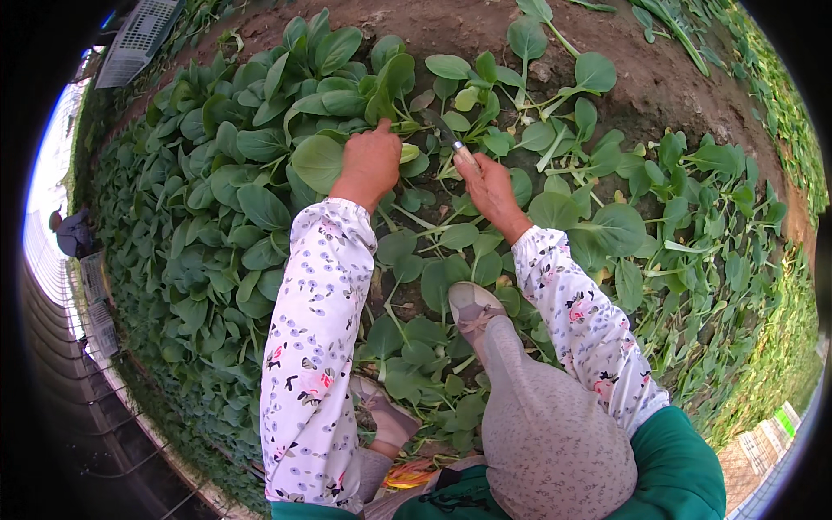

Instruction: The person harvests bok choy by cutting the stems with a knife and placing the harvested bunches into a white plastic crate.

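Observation:
My left hand is closed around the leaves of a bok choy plant at the edge of a dense leafy patch. A pale stem shows beside its fingers. In my right hand, the wooden handle of a small knife is gripped. Its dark blade points up and left, toward the plants just right of my left hand. How far the blade reaches among the leaves, and whether it touches a stem, I cannot tell. Cut leaves and small plants lie around the knife.
Thick standing bok choy fills the left side. Loose leaves are scattered over soil at the right. My shoe stands among low leaves. Bare brown soil lies beyond. A plastic crate is at far left, and another person crouches at the left edge.

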`<state>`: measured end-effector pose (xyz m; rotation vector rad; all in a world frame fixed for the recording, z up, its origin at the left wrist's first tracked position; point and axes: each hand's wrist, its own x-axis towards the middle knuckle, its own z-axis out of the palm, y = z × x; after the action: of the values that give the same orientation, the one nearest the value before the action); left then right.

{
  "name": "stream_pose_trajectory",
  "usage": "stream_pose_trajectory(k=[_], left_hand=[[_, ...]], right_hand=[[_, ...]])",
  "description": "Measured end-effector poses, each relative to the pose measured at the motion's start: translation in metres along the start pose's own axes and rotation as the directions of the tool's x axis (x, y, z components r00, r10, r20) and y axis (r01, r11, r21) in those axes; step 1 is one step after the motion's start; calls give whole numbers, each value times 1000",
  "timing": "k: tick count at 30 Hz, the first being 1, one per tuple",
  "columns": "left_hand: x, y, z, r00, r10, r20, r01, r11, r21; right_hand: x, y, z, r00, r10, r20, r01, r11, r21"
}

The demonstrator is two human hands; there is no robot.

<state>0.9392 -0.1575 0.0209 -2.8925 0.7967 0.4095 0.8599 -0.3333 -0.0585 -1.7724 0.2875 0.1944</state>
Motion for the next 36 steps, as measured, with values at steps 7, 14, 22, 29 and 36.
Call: stream_pose_trajectory(k=[7,14,22,29,36], left_hand=[[-22,7,16,997,-10,-75,9,1000,-7],[-26,13,17,995,-38,-91,35,999,-29],[-80,45,-22,943,165,-288,-246,930,-275],[-109,60,-31,974,95,-207,-171,904,-392],[-72,75,-23,938,212,-273,-260,953,-153]], right_hand=[[1,20,7,972,218,90,-229,963,144],[6,-4,3,860,363,359,-493,770,404],[-42,8,-39,863,379,333,-504,634,586],[-35,-26,-26,906,278,319,-420,507,753],[-53,-34,-22,870,309,385,-491,471,733]])
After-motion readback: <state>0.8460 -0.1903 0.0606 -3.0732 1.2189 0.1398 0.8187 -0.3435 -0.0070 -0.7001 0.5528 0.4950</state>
